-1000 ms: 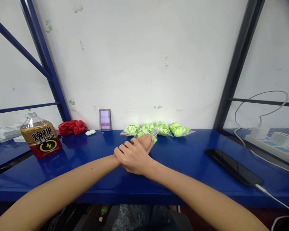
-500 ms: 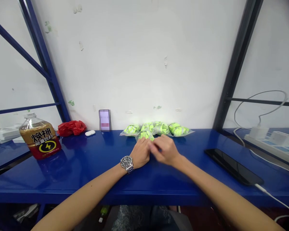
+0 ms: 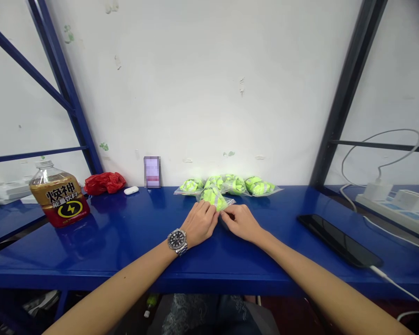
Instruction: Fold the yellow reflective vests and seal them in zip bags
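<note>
Both hands meet at the near edge of a clear plastic bag with a bright yellow-green folded item (image 3: 214,196) inside. My left hand (image 3: 200,222), with a metal watch on its wrist, has its fingers closed on the bag's near left edge. Thumb and bent fingers of my right hand (image 3: 240,221) pinch the bag's near right edge. Behind it, along the wall, lie several similar bags, among them one at the left (image 3: 191,186) and one at the right (image 3: 260,187).
On the blue table (image 3: 125,242) stand a large drink bottle (image 3: 61,197), a red plastic bag (image 3: 105,183), a white case (image 3: 131,190) and an upright phone (image 3: 152,172). At right lie a charging phone (image 3: 338,239) and a power strip (image 3: 398,211).
The near bag now shows more fully in front of my hands. My right hand has lowered and sits flatter beside my left, which has shifted slightly left.
</note>
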Demonstrator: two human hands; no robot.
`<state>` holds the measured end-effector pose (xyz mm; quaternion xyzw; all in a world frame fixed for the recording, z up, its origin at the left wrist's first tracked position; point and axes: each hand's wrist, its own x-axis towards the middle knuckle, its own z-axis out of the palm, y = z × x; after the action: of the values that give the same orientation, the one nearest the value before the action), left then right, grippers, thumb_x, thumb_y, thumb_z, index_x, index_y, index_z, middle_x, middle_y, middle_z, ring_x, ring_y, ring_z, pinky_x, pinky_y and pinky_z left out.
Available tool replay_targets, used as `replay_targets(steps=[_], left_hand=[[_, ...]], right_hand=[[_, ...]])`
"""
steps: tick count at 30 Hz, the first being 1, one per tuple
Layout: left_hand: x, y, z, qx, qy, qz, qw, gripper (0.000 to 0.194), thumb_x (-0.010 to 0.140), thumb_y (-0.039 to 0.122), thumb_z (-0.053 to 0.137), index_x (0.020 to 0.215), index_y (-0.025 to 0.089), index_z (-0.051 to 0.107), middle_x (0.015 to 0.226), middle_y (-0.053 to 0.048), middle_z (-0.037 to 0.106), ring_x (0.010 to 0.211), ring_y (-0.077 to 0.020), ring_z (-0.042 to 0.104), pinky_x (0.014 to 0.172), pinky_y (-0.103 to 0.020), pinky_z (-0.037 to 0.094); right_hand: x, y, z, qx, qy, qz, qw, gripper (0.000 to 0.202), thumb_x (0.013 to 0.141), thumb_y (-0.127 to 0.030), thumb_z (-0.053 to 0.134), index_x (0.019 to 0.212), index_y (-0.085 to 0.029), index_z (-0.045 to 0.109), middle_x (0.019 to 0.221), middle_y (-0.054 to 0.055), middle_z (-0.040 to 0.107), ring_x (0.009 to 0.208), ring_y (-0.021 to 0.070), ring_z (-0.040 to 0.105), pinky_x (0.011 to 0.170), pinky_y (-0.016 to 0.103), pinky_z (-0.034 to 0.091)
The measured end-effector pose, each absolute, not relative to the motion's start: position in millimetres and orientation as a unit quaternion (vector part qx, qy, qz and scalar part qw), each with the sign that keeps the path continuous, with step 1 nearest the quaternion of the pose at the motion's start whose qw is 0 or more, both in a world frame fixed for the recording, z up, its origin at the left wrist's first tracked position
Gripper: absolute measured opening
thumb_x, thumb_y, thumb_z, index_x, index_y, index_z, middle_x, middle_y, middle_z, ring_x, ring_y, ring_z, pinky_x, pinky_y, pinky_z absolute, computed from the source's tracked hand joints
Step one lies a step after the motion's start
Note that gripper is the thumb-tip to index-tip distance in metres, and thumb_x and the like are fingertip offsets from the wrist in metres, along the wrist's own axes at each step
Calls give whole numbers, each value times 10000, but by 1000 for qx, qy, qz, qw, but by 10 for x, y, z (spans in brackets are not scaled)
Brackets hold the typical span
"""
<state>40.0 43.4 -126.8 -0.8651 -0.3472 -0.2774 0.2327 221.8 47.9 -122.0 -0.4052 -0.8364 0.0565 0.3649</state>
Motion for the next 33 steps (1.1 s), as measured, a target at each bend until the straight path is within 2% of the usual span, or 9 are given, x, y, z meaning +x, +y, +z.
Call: replay_targets(steps=[4,8,14,21,29,33], left_hand=[[407,437,-1284,-862,-359,-288,214,204,972,230,319,881,170,491,849,-76,527,797,-209,482,724,-359,438],[423,443,-1302,-862,-353,-303,200,210,974,196,308,851,173,477,832,-71,525,799,-206,486,721,-343,446],[435,442,-1318,-856,-356,-325,184,215,968,187,314,816,176,465,788,-59,525,758,-194,492,687,-326,439],[424,429,-1317,-855,-361,-340,152,212,963,209,336,801,181,470,761,-49,535,727,-182,509,663,-308,427],[413,450,-1326,-851,-370,-356,113,145,952,254,393,879,173,490,815,-53,566,759,-180,534,678,-299,444],[411,452,-1312,-853,-370,-349,113,143,949,236,386,859,176,479,820,-55,565,758,-177,536,678,-293,444]], right_hand=[[2205,516,-1255,-382,-801,137,440,263,880,-314,483,739,-157,640,667,28,632,597,137,539,575,248,372],[2181,570,-1303,-368,-742,306,469,342,838,-469,556,776,-142,637,619,24,616,544,140,574,541,253,439],[2144,568,-1329,-376,-674,455,445,466,751,-595,617,779,-130,622,563,28,627,446,139,608,389,206,381],[2121,542,-1326,-314,-686,468,460,383,792,-524,620,751,-143,606,638,20,636,517,116,608,490,227,425],[2140,573,-1359,-283,-701,470,454,328,840,-482,583,781,-160,576,632,-10,583,510,103,553,516,245,413],[2142,582,-1362,-284,-702,469,455,298,852,-456,569,805,-161,569,634,-14,576,511,102,545,531,249,419]])
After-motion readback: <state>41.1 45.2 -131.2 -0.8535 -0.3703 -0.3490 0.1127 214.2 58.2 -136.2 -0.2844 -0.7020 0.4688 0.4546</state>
